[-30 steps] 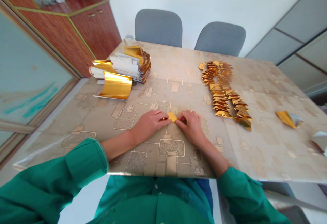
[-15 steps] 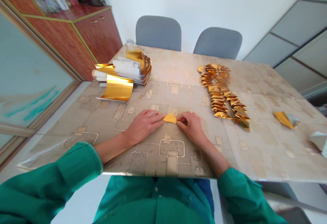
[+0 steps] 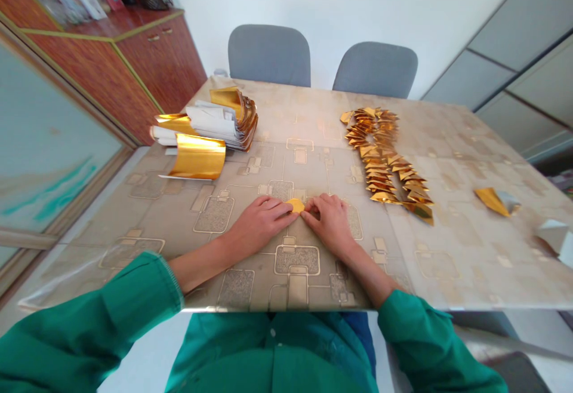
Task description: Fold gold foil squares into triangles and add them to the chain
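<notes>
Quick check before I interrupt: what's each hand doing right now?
Left hand: open, fingertips against the gold foil piece.
Right hand: open, fingertips at the foil's other side.

The hands have closed back in. Half a second ago a gold foil triangle lay exposed between them; now the left hand (image 3: 259, 223) and right hand (image 3: 329, 223) crowd it from both sides, leaving only a small rounded gold foil piece (image 3: 295, 205) showing.
</notes>
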The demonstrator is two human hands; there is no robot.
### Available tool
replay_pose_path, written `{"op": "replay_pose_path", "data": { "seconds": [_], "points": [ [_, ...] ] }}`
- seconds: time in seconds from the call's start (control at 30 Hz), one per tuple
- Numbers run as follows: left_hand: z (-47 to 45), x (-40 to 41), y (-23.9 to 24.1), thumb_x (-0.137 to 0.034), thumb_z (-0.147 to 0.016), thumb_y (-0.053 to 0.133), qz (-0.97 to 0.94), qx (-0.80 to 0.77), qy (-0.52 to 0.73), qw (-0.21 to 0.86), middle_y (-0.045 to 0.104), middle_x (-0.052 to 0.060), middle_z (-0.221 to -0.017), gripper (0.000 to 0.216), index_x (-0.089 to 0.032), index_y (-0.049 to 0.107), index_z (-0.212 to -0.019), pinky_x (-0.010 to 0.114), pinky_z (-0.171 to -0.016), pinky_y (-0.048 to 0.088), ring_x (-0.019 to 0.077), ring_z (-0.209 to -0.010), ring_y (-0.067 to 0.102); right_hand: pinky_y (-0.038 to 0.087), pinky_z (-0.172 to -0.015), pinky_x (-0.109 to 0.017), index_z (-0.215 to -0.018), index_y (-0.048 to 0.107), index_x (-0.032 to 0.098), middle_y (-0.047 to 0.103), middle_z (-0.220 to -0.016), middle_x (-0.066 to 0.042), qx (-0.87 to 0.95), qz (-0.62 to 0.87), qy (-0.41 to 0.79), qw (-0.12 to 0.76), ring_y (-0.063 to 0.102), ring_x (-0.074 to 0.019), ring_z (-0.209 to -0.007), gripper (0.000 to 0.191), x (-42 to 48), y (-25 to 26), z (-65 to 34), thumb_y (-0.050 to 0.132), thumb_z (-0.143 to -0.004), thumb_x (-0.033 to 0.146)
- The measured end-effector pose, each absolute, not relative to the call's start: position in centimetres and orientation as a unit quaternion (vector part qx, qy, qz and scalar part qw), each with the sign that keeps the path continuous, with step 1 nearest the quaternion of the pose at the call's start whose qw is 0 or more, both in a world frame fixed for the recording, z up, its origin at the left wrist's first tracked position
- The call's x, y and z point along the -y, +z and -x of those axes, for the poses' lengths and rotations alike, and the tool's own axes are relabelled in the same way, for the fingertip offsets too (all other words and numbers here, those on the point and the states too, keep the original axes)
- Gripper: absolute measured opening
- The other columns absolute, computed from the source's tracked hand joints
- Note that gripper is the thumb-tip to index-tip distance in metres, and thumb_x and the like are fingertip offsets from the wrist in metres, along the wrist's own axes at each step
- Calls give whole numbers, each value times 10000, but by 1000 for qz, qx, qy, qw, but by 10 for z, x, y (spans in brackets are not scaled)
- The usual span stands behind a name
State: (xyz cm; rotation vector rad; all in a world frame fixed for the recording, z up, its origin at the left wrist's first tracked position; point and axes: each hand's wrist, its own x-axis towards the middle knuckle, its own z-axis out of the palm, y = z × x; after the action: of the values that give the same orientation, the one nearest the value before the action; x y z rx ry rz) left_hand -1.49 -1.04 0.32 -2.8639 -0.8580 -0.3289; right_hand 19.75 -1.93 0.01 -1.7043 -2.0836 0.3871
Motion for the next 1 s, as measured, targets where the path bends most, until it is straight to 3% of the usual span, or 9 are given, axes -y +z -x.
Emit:
{"op": "replay_pose_path", "data": {
  "seconds": [0.2, 0.43, 0.6, 0.83, 1.0],
  "points": [
    [31, 11, 4, -181, -987, 511, 936, 321, -137, 43, 667, 35, -1236, 252, -239, 656, -1185, 388, -965, 388, 220, -1104, 568, 277, -792, -329, -820, 660, 231, 645, -855, 0, 743, 602, 204, 208, 534, -192, -875, 56, 16, 6, -204, 632, -868, 221],
    [47, 14, -1, -198, -998, 482, 924, 337, -166, 68, 674, 25, -1256, 264, -234, 686, -1161, 409, -946, 410, 237, -1088, 571, 267, -773, -318, -888, 678, 231, 637, -835, 3, 758, 586, 196, 210, 523, -184, -853, 64, 15, 4, -207, 628, -869, 197],
    [34, 3, 0, -228, -1009, 481, 925, 312, -199, 86, 691, 52, -1195, 242, -178, 667, -1155, 371, -926, 445, 214, -1056, 590, 272, -760, -320, -1059, 701, 272, 630, -829, 0, 780, 564, 171, 209, 520, -187, -826, 226, 15, 3, -209, 635, -865, 177],
    [11, -15, 0, -156, -960, 530, 936, 291, -171, 96, 739, 59, -954, 164, -157, 692, -983, 343, -790, 496, 205, -862, 649, 316, -763, -327, -1071, 712, 251, 649, -815, -9, 794, 533, 172, 239, 545, -188, -817, 231, 11, -2, -215, 589, -900, 156],
    [7, -12, -3, -97, -922, 515, 900, 332, -282, 17, 742, 61, -926, 191, -142, 692, -978, 312, -768, 519, 186, -822, 661, 386, -808, -345, -1042, 723, 215, 701, -911, -49, 784, 497, 219, 301, 590, -196, -868, 269, 8, -1, -221, 463, -990, 265]
  ]
}}
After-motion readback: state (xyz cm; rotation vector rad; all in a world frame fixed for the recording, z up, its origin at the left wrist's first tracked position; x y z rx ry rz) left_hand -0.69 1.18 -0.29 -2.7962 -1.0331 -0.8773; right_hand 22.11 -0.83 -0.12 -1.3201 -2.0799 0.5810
